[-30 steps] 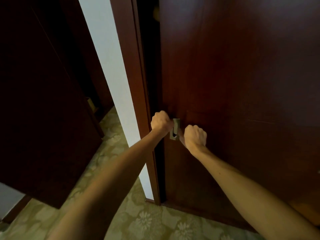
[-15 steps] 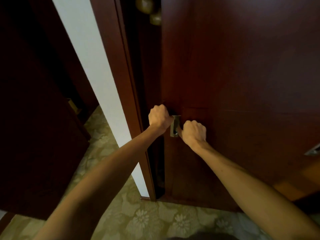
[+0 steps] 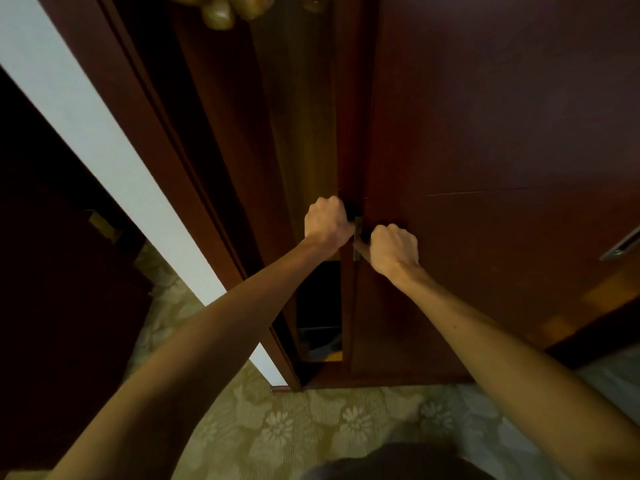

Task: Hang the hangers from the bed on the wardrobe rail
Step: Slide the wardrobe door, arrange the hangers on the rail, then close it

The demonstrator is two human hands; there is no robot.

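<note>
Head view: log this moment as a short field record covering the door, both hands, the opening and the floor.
door: dark red-brown wooden wardrobe door, partly open
left hand: left hand in a closed grip on the door's left edge
right hand: right hand closed at the small metal handle plate
opening: dark wardrobe interior shows; rail not visible
hangers: none seen
floor: green floral carpet

Bedroom — wardrobe (image 3: pixel 485 133); floral carpet (image 3: pixel 311 427)

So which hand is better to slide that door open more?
Probably the right hand: it grips the metal pull on the wardrobe door. The left hand only hooks the door's edge.
</note>
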